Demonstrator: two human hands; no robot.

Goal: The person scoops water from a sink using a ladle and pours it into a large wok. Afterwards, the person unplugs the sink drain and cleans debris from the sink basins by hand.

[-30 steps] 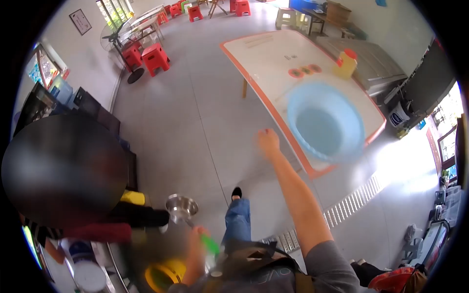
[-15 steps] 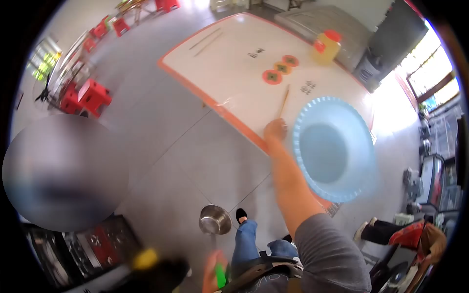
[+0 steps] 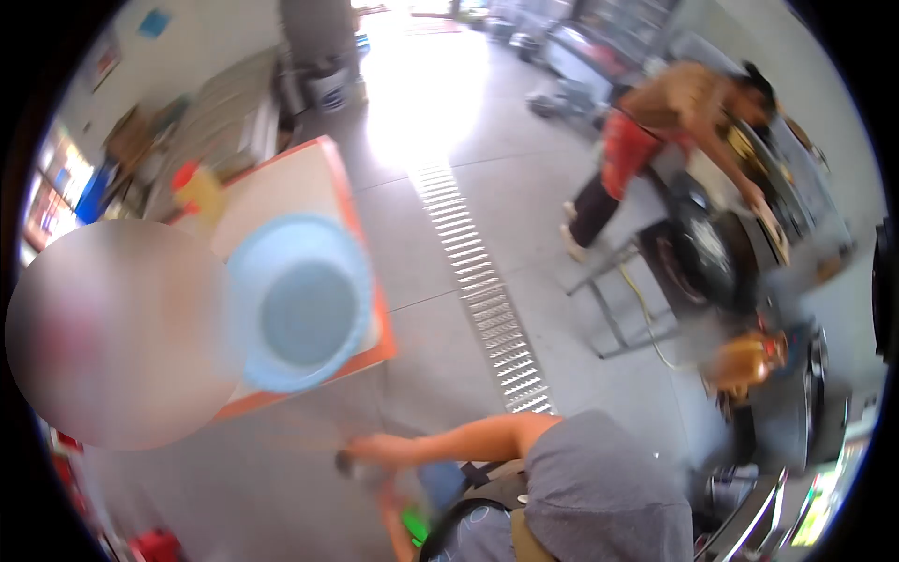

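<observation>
My right hand is low in front of me, its arm reaching leftward, and its fingers are smeared by motion. A small dark blurred shape sits at its fingertips; I cannot make out what it is. Below it my left hand rises from the bottom edge, blurred and partly covered by the right. Something bright green shows beside the left forearm. A large light-blue plastic basin stands on the orange-edged table, apart from both hands.
A yellow container with a red lid stands on the table. A metal drain grate runs along the floor. On the right, another person bends over a stove with a large black wok. A blurred disc covers the left side.
My view has swung right. My right hand has left the table and a thin wooden stick there, coming down near my left. The metal pan with a handle at my left hand no longer shows clearly.
</observation>
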